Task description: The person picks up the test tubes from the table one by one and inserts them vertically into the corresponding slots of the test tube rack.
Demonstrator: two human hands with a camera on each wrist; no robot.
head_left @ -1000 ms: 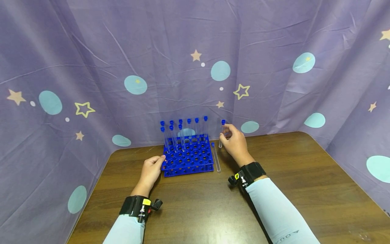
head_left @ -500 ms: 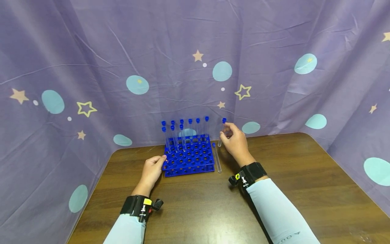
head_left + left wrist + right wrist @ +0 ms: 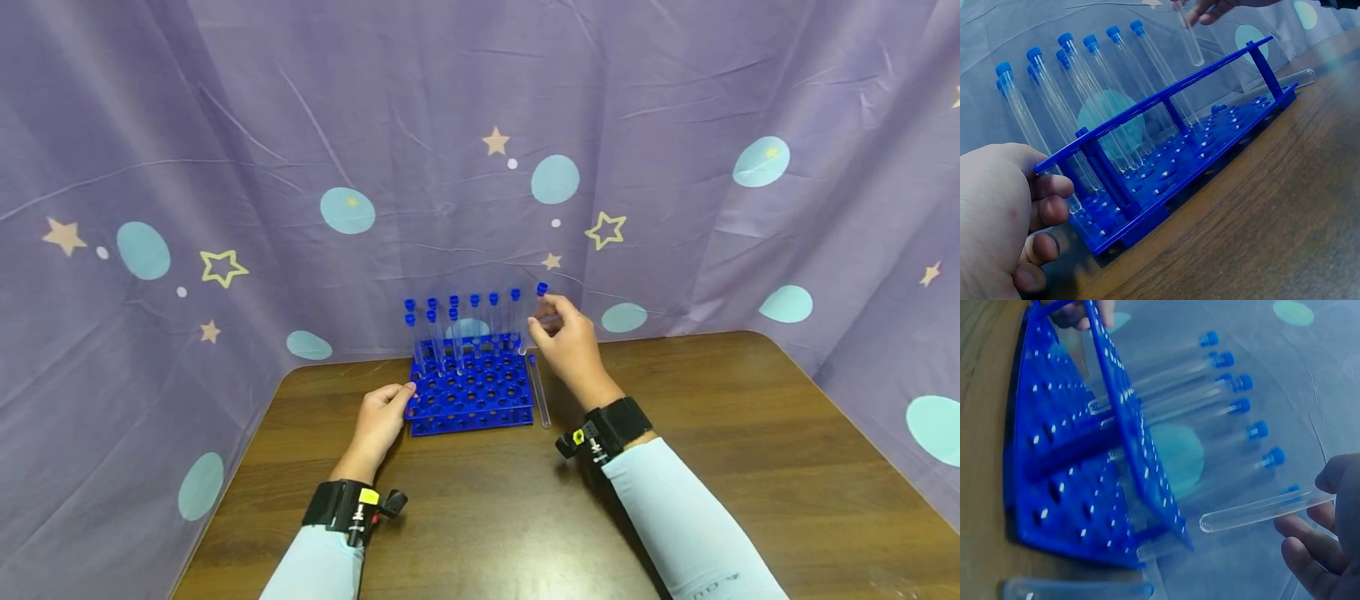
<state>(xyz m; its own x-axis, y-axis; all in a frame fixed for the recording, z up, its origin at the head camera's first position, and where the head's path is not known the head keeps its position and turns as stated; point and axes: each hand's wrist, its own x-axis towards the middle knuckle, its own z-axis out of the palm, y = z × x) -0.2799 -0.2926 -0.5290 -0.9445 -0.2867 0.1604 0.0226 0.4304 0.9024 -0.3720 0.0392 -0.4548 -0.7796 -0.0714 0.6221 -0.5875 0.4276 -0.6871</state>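
A blue test tube rack point(image 3: 468, 406) stands on the table, with several clear, blue-capped test tubes point(image 3: 1147, 53) upright along its back and left. My left hand point(image 3: 380, 421) grips the rack's left end, thumb on the upper plate and fingers curled beneath it. In my right hand point(image 3: 573, 350), a capped test tube point(image 3: 1250, 512) is pinched between thumb and fingers. Its rounded bottom hangs just above the rack's back right corner, tilted slightly, and its cap point(image 3: 542, 289) shows above my fingers. Another test tube point(image 3: 540, 396) lies on the table along the rack's right side.
The wooden table point(image 3: 480, 517) has its back edge just behind the rack. A purple patterned curtain point(image 3: 420, 150) hangs close behind and along both sides. Many holes in the rack's front rows point(image 3: 480, 392) hold no tubes.
My right hand has raised the test tube and moved it left, from beside the rack to over its back right corner. My left hand stays on the rack. The view shifts slightly.
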